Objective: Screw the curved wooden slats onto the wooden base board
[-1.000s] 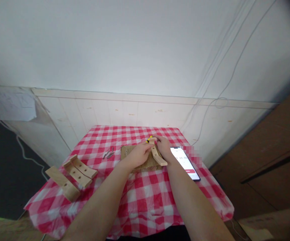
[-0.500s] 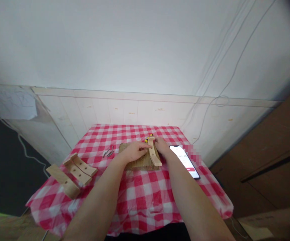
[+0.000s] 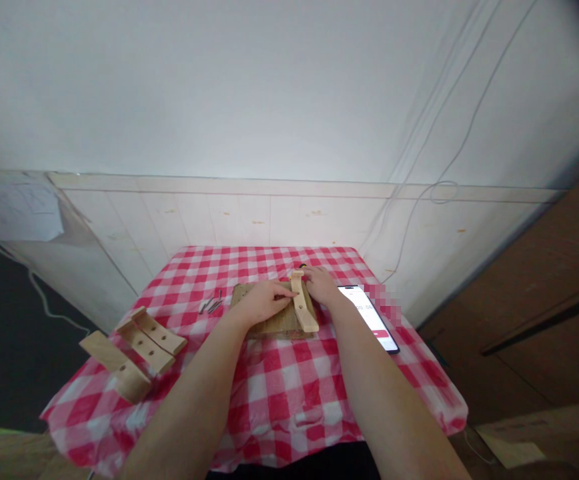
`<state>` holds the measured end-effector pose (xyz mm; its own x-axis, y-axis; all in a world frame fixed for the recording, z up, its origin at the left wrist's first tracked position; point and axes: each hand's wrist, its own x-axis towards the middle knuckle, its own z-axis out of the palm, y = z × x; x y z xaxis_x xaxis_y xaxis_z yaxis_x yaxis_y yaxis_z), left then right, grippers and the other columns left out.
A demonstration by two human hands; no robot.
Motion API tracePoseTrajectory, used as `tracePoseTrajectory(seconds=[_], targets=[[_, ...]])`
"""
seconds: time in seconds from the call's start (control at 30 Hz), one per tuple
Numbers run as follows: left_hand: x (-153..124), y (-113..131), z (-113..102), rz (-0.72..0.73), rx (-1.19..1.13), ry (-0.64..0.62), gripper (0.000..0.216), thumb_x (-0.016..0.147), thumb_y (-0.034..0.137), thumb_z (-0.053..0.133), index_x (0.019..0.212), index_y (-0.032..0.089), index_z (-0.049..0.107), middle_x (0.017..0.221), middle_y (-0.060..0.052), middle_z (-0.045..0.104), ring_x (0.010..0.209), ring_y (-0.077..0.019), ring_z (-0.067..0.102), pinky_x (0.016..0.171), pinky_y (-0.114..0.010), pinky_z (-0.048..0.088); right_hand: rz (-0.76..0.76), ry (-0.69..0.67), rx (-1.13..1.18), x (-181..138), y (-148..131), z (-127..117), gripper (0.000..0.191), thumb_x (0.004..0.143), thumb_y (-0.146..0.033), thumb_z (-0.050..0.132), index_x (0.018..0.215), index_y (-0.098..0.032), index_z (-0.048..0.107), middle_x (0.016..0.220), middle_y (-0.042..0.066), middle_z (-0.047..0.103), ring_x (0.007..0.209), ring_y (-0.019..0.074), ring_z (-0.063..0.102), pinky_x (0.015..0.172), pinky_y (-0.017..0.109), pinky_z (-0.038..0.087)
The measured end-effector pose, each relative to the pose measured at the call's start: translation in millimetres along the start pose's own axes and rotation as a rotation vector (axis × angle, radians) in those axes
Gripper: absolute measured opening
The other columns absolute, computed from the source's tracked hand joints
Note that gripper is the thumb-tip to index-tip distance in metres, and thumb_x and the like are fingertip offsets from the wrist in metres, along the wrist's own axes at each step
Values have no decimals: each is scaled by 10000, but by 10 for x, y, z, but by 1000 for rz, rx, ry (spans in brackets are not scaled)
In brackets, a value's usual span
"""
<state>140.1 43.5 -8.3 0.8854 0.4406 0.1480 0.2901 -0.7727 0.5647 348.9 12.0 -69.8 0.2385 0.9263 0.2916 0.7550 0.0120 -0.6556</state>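
A pale curved wooden piece with holes lies on a flat brown board at the middle of the table. My left hand comes in from the left, its fingertips closed against the side of this piece near a hole. At the piece's far end, my right hand bends its fingers over a small yellow-and-black object. Most of that object is hidden, so its kind does not show. Several thin metal pins or screws lie left of the board.
More drilled wooden pieces lie at the left, beside another wooden piece. A phone with a lit timer lies right of my right forearm. A red-and-white checked cloth covers the table, and a white wall stands behind.
My right hand has shifted from the wooden piece's right side over the yellow-and-black object, covering most of it. My left index finger has drawn back slightly. The view has shifted a little.
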Motion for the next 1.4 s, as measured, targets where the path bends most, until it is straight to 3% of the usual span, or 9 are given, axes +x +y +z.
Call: tracePoseTrajectory(seconds=[0.2, 0.33, 0.43, 0.6, 0.73, 1.03, 1.13, 1.3, 1.4], targets=[[1, -2, 4, -32, -54, 17, 277, 853, 215, 525, 1037, 243, 730, 1105, -13, 719, 970, -177, 650, 891, -290, 479, -55, -35, -156, 20, 44, 16, 507, 754, -56, 458, 1173, -250, 666, 1318, 25, 592, 1258, 188, 452, 1108, 361, 259], [3, -20, 30, -86, -148, 72, 305, 816, 203, 526, 1047, 205, 725, 948, -32, 741, 822, -172, 659, 774, -278, 515, -23, 13, -224, 13, 42, 6, 432, 770, -97, 471, 1132, -191, 687, 1265, 95, 610, 1221, 239, 470, 1083, 393, 289], [21, -27, 67, -154, -366, 101, 371, 757, 127, 517, 1075, 179, 701, 832, -27, 718, 654, -137, 628, 638, -249, 516, -22, 46, -239, 6, 24, -7, 478, 767, -82, 467, 1193, -187, 653, 1332, 95, 566, 1295, 250, 396, 1121, 414, 216], [51, 0, 87, -153, -745, 220, 261, 742, 118, 560, 968, 128, 690, 943, -66, 700, 733, -130, 647, 745, -290, 547, -28, 31, -196, -16, -12, -14, 458, 732, -59, 479, 1098, -216, 705, 1225, 64, 645, 1188, 227, 497, 1082, 372, 291], [40, 33, 42, -135, -861, 318, 233, 735, 161, 632, 961, 122, 673, 908, -61, 704, 799, -148, 659, 817, -333, 544, 29, 131, -134, -46, -59, -37, 369, 702, -90, 524, 969, -225, 740, 1154, 67, 671, 1146, 249, 511, 1040, 374, 327], [54, 80, 81, -109, -901, 274, 297, 756, 254, 687, 1023, 139, 627, 1134, -104, 677, 996, -211, 651, 887, -389, 531, 260, 506, 163, -163, -296, -373, 225, 754, -273, 435, 800, -188, 638, 759, 59, 636, 772, 206, 553, 720, 343, 442], [54, 101, 93, -83, -983, 276, 381, 724, 237, 731, 1065, 144, 591, 1116, -107, 682, 988, -216, 657, 876, -392, 535, 200, 379, 290, -278, -460, -456, 195, 756, -327, 477, 712, -192, 612, 605, 1, 564, 580, 149, 499, 550, 284, 403], [48, 120, 71, -63, -1127, 297, 489, 695, 223, 765, 1122, 150, 538, 1046, -99, 700, 901, -182, 677, 855, -370, 539, 78, -54, 609, -401, -692, -454, 242, 720, -427, 669, 765, -191, 647, 601, -36, 554, 473, 85, 420, 457, 235, 327], [50, 124, 59, -63, -1127, 329, 469, 684, 223, 773, 1094, 149, 558, 1034, -91, 699, 912, -178, 669, 857, -368, 538, 45, -104, 704, -405, -728, -439, 276, 727, -438, 692, 856, -195, 659, 654, -29, 586, 496, 86, 453, 466, 231, 337]])
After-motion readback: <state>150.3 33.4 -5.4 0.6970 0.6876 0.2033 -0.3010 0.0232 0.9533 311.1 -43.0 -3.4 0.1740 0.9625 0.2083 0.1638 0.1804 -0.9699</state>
